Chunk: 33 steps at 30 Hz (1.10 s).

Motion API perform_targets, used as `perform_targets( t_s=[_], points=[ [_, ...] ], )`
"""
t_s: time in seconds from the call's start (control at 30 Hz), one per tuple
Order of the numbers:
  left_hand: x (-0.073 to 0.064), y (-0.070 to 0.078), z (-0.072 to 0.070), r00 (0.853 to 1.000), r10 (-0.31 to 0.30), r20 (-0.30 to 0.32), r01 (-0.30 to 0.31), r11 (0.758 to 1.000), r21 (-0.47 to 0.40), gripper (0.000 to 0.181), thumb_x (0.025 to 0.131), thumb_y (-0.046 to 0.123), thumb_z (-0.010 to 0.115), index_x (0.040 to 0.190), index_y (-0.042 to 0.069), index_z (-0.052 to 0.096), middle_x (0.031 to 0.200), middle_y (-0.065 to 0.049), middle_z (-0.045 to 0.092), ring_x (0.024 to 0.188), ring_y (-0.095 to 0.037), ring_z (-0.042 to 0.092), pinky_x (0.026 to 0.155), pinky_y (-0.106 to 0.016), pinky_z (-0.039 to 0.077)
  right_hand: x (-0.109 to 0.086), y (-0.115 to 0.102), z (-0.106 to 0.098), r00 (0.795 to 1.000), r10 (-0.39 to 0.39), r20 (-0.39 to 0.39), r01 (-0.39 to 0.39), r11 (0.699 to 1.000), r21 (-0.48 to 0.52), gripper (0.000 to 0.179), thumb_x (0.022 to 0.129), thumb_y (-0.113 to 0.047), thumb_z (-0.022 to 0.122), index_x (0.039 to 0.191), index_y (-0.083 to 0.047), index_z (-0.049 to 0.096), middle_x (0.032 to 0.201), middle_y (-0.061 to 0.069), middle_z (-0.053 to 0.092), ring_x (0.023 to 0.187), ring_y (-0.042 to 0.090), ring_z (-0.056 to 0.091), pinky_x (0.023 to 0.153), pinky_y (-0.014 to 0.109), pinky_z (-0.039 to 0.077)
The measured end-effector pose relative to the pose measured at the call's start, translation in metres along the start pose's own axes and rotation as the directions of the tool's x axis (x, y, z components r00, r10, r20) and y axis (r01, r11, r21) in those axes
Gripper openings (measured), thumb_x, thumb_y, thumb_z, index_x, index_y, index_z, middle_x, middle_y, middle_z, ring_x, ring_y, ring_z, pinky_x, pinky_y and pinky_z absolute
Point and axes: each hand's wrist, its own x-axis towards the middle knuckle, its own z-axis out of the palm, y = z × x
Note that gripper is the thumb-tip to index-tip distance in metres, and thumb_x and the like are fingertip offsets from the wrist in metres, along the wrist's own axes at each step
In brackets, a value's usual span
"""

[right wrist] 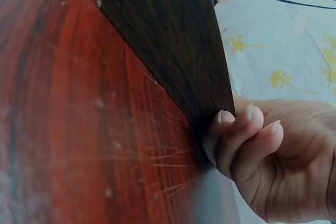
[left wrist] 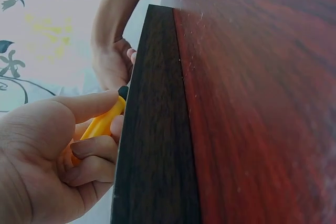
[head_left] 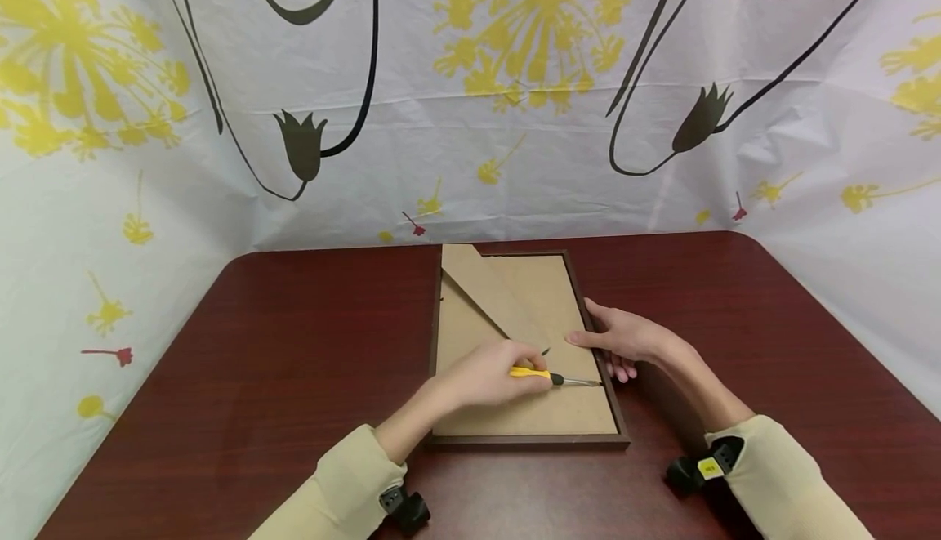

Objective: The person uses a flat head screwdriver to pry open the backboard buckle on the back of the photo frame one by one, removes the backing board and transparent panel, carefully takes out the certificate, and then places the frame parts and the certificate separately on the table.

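Note:
A dark wooden picture frame (head_left: 529, 443) lies back up on the table, its tan backing board (head_left: 540, 413) facing me. My left hand (head_left: 481, 377) grips a screwdriver (head_left: 531, 373) by its yellow handle, and the metal tip reaches the inner edge of the frame's right side. In the left wrist view, thumb and curled fingers wrap that yellow handle (left wrist: 100, 124). My right hand (head_left: 625, 334) holds the frame's right side, thumb on the backing and fingers around the outer edge. A tan stand flap (head_left: 478, 283) lies slanted over the backing's upper part.
The dark red wooden table (head_left: 316, 344) extends on both sides of the frame. A white curtain (head_left: 412, 115) with yellow and dark plant prints hangs behind the far edge and along both sides. Each wrist wears a small black camera (head_left: 408, 511).

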Motion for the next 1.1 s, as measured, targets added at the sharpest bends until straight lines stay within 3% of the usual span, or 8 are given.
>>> perform_targets(
  t_s=[0.33, 0.53, 0.73, 0.83, 0.97, 1.1],
  points=[
    [0.002, 0.006, 0.004, 1.000, -0.005, 0.001, 0.005, 1.000, -0.009, 0.010, 0.097, 0.030, 0.070, 0.096, 0.020, 0.069, 0.085, 0.010, 0.062, 0.070, -0.008, 0.048, 0.067, -0.023, 0.041, -0.001, 0.005, 0.001, 0.997, -0.048, 0.053, 0.044, 0.995, 0.087, 0.093, 0.104, -0.040, 0.057, 0.161, -0.013, -0.012, 0.054, 0.014, 0.058, 0.036, 0.016, 0.055, 0.039, 0.032, 0.049],
    [0.003, 0.009, 0.005, 1.000, 0.014, -0.008, -0.014, 1.000, -0.003, 0.011, 0.098, 0.028, 0.069, 0.093, 0.018, 0.067, 0.074, 0.009, 0.054, 0.062, -0.007, 0.040, 0.061, -0.021, 0.037, 0.002, 0.008, 0.003, 0.995, -0.089, 0.050, 0.085, 0.993, 0.087, 0.090, 0.105, -0.036, 0.057, 0.162, -0.015, -0.009, 0.052, 0.014, 0.059, 0.036, 0.018, 0.056, 0.039, 0.036, 0.051],
    [0.006, 0.014, 0.005, 0.993, 0.099, -0.058, -0.096, 0.994, 0.057, 0.017, 0.096, 0.024, 0.071, 0.083, 0.017, 0.063, 0.067, 0.009, 0.049, 0.059, -0.005, 0.037, 0.058, -0.019, 0.034, 0.001, 0.008, 0.004, 0.993, -0.110, 0.034, 0.106, 0.991, 0.086, 0.090, 0.104, -0.034, 0.058, 0.162, -0.012, -0.008, 0.051, 0.014, 0.058, 0.035, 0.018, 0.056, 0.038, 0.035, 0.049],
    [0.009, 0.021, 0.003, 0.992, 0.105, -0.069, -0.099, 0.992, 0.084, 0.020, 0.096, 0.024, 0.072, 0.080, 0.015, 0.063, 0.068, 0.009, 0.050, 0.059, -0.004, 0.038, 0.057, -0.018, 0.034, 0.000, 0.007, 0.004, 0.994, -0.108, 0.028, 0.106, 0.990, 0.089, 0.091, 0.104, -0.034, 0.058, 0.161, -0.009, -0.008, 0.051, 0.014, 0.058, 0.035, 0.018, 0.055, 0.039, 0.034, 0.049],
    [0.018, 0.034, -0.001, 0.992, 0.107, -0.062, -0.096, 0.982, 0.160, 0.024, 0.094, 0.023, 0.073, 0.075, 0.015, 0.062, 0.061, 0.010, 0.045, 0.052, -0.002, 0.037, 0.051, -0.016, 0.031, -0.001, 0.007, 0.005, 0.995, -0.095, 0.018, 0.093, 0.992, 0.085, 0.093, 0.104, -0.034, 0.058, 0.160, -0.006, -0.010, 0.051, 0.013, 0.058, 0.035, 0.017, 0.055, 0.039, 0.032, 0.049],
    [0.029, 0.050, -0.007, 0.990, 0.138, -0.023, -0.127, 0.956, 0.263, 0.039, 0.093, 0.019, 0.072, 0.061, 0.017, 0.049, 0.053, 0.011, 0.031, 0.047, -0.001, 0.027, 0.045, -0.015, 0.022, 0.000, 0.008, 0.005, 0.997, -0.080, 0.001, 0.080, 0.995, 0.059, 0.096, 0.103, -0.037, 0.060, 0.160, -0.003, -0.009, 0.050, 0.013, 0.059, 0.035, 0.016, 0.055, 0.040, 0.032, 0.050]
  ],
)
